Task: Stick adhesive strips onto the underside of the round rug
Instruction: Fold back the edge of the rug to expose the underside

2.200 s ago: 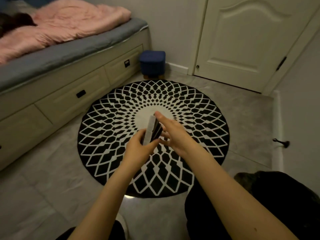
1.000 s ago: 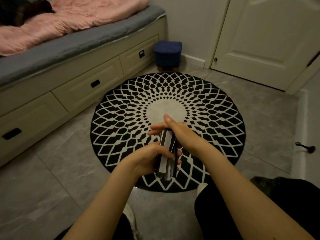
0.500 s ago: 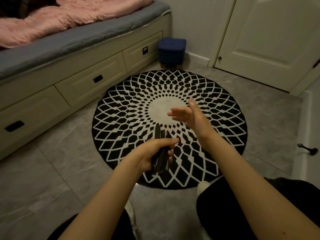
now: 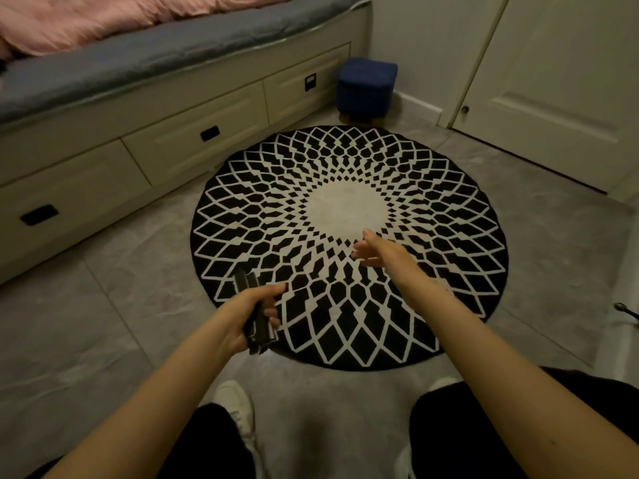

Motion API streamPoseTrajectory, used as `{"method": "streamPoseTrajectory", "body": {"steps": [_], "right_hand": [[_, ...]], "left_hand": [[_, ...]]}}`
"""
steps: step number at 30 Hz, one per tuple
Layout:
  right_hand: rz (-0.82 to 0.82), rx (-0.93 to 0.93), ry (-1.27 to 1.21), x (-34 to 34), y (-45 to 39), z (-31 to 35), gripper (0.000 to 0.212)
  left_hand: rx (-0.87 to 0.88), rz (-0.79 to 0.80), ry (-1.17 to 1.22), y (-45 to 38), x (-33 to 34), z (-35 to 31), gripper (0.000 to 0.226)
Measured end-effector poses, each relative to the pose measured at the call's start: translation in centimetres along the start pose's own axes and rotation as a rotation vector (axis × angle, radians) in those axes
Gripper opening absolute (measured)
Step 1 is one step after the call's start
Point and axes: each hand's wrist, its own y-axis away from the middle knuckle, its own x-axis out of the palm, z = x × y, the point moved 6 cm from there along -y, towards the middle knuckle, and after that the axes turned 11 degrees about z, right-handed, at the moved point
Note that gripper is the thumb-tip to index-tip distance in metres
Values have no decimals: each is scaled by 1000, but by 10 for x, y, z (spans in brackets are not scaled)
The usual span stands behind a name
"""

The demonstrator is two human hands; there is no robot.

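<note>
The one round rug (image 4: 349, 247), black with a white lattice and a pale centre, lies flat and pattern-up on the grey floor (image 4: 114, 305), just beside the drawer bed (image 4: 145, 140) and well short of the door (image 4: 570, 81); its underside is hidden against the floor. The adhesive strips (image 4: 254, 312) are a thin dark stack, gripped in the left hand (image 4: 247, 316) with fingers and thumb curled round them, above the rug's near-left edge; how many strips the stack holds cannot be told. The right hand (image 4: 378, 252) is empty, fingers straight and loosely spread, reaching out over the rug near its pale centre without clearly touching it. By my reading no strip is stuck yet and the task stands at its opening step: getting at the underside. The next move likely calls for the free hand to catch an edge and fold or flip the rug over, then peel one strip from the stack. Beyond the rug stands one blue stool (image 4: 366, 86) at the bed's end; three drawer fronts show.
</note>
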Motion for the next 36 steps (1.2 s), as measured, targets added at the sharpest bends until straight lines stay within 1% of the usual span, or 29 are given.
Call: {"method": "streamPoseTrajectory", "body": {"steps": [3, 7, 9, 11, 14, 16, 19, 23, 25, 26, 28, 30, 33, 36], "right_hand": [[70, 113, -36, 19, -22, -27, 52], [117, 257, -94, 39, -53, -67, 50], [123, 311, -119, 49, -67, -89, 49], [123, 360, -134, 59, -79, -116, 47], [111, 433, -172, 70, -89, -160, 40], [101, 483, -194, 76, -92, -186, 37], [56, 570, -242, 79, -98, -218, 35], [-6, 733, -293, 82, -103, -261, 33], [-90, 787, -375, 83, -100, -281, 32], [-149, 820, -421, 83, -97, -290, 30], [-259, 871, -491, 79, -90, -302, 26], [-309, 897, -533, 76, -87, -310, 33], [-389, 897, -622, 66, -90, -319, 46], [-482, 876, -832, 60, -92, -321, 45]], "left_hand": [[20, -52, 125, -21, -28, 5, 7], [20, -114, 181, -61, -52, 23, 5], [8, -158, 162, -80, -64, 33, 8], [1, -235, 164, -99, -78, 47, 13], [24, -331, 264, -124, -93, 69, 9], [50, -392, 307, -138, -101, 81, 12], [49, -489, 293, -158, -118, 94, 18], [-28, -522, 325, -186, -135, 113, 31], [-51, -525, 340, -197, -140, 120, 34], [-63, -525, 355, -203, -141, 124, 33], [-82, -515, 394, -211, -141, 129, 24], [-106, -482, 421, -218, -138, 130, 16], [-122, -407, 411, -228, -135, 128, 19], [-165, -392, 372, -233, -135, 130, 23]]}}
